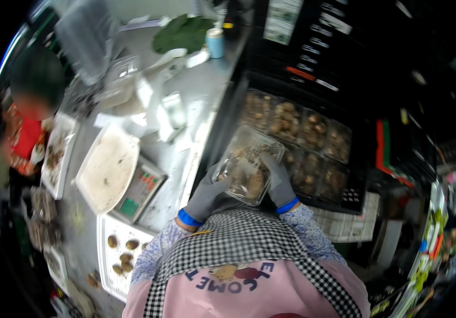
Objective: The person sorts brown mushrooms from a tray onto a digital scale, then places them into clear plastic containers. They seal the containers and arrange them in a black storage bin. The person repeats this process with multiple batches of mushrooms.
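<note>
A clear plastic clamshell box point(241, 148) is tilted in front of my apron, gripped from both sides. Inside it are brown lumps, blurred by the plastic's glare. My left hand point(205, 197), in a grey glove with a blue cuff, is closed on its left edge. My right hand point(279, 185), gloved alike, wraps the right edge, its fingers partly hidden behind the box. Just beyond, a black crate point(228, 114) holds rows of similar clear boxes point(314, 129) filled with round brown pieces.
To the left, a metal table point(183, 153) bears a scale point(144, 190) with a white pan point(108, 168), a white tray point(114, 281) of several brown pieces, labels point(172, 111) and a blue bottle point(215, 43). Another person point(26, 132) stands across it. Black crates point(405, 140) stand at right.
</note>
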A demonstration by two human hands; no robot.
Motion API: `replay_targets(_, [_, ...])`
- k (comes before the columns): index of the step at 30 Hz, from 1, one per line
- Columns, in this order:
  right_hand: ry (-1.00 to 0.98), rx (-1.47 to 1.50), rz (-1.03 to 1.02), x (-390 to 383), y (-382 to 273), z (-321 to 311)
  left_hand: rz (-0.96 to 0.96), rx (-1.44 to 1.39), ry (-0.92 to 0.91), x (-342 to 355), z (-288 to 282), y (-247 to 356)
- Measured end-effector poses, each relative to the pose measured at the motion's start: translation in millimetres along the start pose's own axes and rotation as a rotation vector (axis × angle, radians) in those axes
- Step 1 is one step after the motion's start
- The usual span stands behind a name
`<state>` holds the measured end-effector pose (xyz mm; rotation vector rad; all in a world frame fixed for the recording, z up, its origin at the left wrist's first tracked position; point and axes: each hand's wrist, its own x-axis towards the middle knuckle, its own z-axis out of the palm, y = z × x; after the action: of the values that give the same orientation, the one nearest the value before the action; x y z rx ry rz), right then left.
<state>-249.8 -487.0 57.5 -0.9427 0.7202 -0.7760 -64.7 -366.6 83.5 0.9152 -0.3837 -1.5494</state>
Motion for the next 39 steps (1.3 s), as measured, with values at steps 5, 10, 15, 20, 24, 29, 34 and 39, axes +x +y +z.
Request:
replay_targets(5, [-0.148, -0.285, -0.162, 38, -16, 43, 0.165, -0.319, 0.125, -4, 1, 25])
replay_targets(10, [-0.178, -0.741, -0.321, 100, -35, 68, 0.326, -0.442, 0.357, 13, -37, 52])
replay_targets(15, [-0.550, -1.246, -0.705, 192, -23, 90, 0.433, -0.147, 0.576, -19, -81, 39])
replay_targets(20, [-0.881, -1.630, -0.870, 249, 50, 142, 0.354, -0.483, 0.642, -63, -76, 17])
replay_targets(24, [-0.944, -1.661, -1.039, 270, 74, 173, 0.323, -0.481, 0.756, -70, -59, 19])
replay_targets(29, [-0.460, -1.302, -0.843, 296, 20, 178, 0.357, -0.331, 0.693, -44, -91, 18])
replay_targets(34, [-0.293, -1.640, -0.786, 328, -20, 152, 0.685, 1.062, 0.860, 21, -130, 28])
replay_targets(39, [-0.026, -1.832, -0.704, 336, -14, 174, 0.503, 0.106, 0.632, 51, -146, 25])
